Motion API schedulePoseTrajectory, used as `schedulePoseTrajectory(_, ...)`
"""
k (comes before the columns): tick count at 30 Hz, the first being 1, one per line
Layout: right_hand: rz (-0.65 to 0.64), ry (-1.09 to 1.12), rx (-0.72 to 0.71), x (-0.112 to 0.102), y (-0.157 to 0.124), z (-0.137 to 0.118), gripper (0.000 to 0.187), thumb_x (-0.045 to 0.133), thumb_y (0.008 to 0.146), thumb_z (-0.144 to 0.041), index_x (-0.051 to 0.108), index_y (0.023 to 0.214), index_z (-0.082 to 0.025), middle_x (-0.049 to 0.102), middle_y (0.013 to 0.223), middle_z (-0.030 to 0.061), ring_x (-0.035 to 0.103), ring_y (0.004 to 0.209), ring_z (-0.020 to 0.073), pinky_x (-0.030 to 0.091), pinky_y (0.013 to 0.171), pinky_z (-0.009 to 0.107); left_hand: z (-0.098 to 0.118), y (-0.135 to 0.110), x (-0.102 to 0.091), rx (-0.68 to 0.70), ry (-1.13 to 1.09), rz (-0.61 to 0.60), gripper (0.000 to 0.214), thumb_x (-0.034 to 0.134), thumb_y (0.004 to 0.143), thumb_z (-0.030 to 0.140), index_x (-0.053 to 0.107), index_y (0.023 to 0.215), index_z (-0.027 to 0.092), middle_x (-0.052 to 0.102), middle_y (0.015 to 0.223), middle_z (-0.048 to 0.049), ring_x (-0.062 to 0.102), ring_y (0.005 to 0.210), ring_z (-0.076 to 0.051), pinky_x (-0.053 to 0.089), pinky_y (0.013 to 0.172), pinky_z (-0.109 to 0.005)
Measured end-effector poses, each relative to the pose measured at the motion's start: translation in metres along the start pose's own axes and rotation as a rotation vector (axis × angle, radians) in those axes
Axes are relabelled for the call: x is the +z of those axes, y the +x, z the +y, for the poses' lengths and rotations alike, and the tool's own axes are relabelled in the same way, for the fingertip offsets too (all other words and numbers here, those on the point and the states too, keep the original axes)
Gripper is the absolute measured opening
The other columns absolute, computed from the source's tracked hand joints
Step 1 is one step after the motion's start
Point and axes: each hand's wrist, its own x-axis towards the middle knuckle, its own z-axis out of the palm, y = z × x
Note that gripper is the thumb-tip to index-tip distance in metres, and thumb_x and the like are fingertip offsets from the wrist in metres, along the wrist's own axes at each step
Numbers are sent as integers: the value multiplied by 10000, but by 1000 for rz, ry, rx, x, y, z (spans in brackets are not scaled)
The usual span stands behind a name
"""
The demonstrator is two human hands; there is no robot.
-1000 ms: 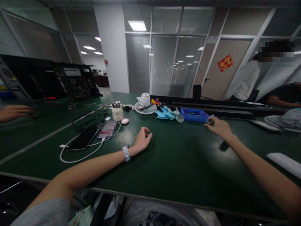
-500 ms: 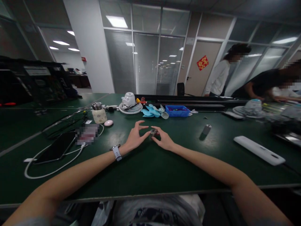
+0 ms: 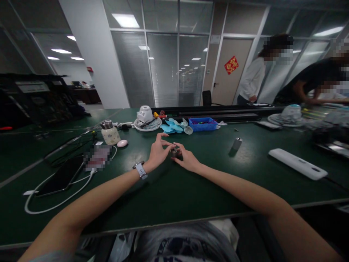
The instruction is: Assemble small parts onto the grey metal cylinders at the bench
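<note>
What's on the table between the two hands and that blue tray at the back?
In the head view, only bare green table separates the hands from the blue tray; light blue fan blades lie left of the tray.

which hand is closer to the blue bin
The right hand, slightly. It lies below and a little left of the blue bin; the left hand lies farther left. Both pinch a small metal part between them.

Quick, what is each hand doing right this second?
Left hand: fingertips pinched on the small metal part, other fingers spread.
Right hand: closed on the same small metal part from the other side, just above the green table.
</note>
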Motion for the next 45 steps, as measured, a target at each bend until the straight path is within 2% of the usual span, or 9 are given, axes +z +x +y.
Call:
schedulePoseTrajectory(3,-8,-18,0,-2,0,-3,703,641,829,-288,271,1426,-254,628,1118,80,659,920,206,527,847,401,-11,-11,-12,-25,-6,20,440,676,785,317,428,1134,218,744,863,-14,708,888,-195,503,852,-338)
schedulePoseTrajectory(9,-25,-69,-20,-6,-1,-10,526,624,844,-309,417,1324,-252,620,1152,80,647,932,209,529,848,404,-39,-35,-16,-172,-53,-232,465,719,733,309,453,1106,233,744,788,2,712,840,-211,524,818,-379)
schedulePoseTrajectory(21,15,-23,-15,-9,-3,-5,527,630,844,-323,422,1325,-272,628,1132,62,646,934,201,537,844,393,-46,-33,-12,-220,-63,-248,454,588,824,455,447,1202,246,743,1018,-65,695,935,-226,509,841,-388)
schedulePoseTrajectory(24,133,-38,-5,-39,-6,-2,513,624,845,-354,442,1314,-253,638,1105,65,649,915,199,537,839,378,-48,-33,-15,-305,-78,-191,424,468,878,521,458,1185,227,726,1068,-94,691,929,-227,505,812,-380)
schedulePoseTrajectory(28,453,-291,59,-123,-9,21,486,621,825,-397,504,1261,-217,642,1108,84,642,904,217,510,868,387,-49,-31,-17,-381,-80,-122,394,429,892,520,468,1133,210,711,1098,-119,656,1037,-238,486,862,-394)
schedulePoseTrajectory(31,630,-485,261,-193,-23,61,532,648,776,-386,514,1256,-198,656,1065,94,648,870,234,507,829,387,-47,-29,-15,-407,-73,-103,361,433,892,497,471,1104,206,711,1089,-127,655,1042,-243,476,886,-407)
schedulePoseTrajectory(34,734,-612,545,-242,-53,109,541,642,755,-348,511,1252,-180,671,1000,102,650,835,249,494,805,393,-46,-29,-14,-394,-70,-96,353,431,891,500,472,1087,209,714,1072,-123,664,1020,-242,478,888,-413)
schedulePoseTrajectory(39,669,-693,895,-258,-104,161,469,642,732,-320,537,1170,-189,666,944,107,632,860,272,470,818,418,-50,-29,-13,-386,-37,-108,355,428,889,521,473,1069,219,716,1054,-109,663,1012,-245,472,904,-427)
schedulePoseTrajectory(45,537,-722,1024,-248,-115,166,555,630,764,-314,453,1267,-160,631,1066,176,617,979,316,452,850,443,-55,-30,-12,-377,-74,-81,364,449,878,523,486,1061,210,694,1027,-98,653,989,-232,481,885,-403)
